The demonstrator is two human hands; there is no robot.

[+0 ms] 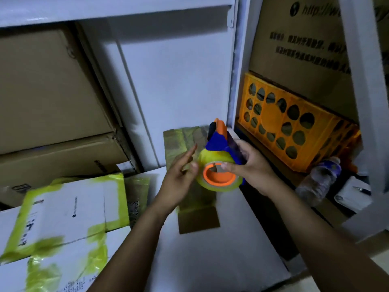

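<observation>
Storeroom used for packing parcels.
Cardboard boxes [48,85] fill metal shelving [179,66]; taped parcels [69,209] and an orange crate [294,123] lie about.

The tape dispenser [217,142] is showing a blue body with an orange tip. Its roll of tape [214,158] is glowing yellow round an orange core. The crate [273,116] on the shelf's right side is showing orange, patterned with round holes. The white box [69,209] is wearing yellow-green strips along its edges. The cardboard boxes [48,91] are looking plain brown. The bottle [320,178] is showing a blue label.
</observation>
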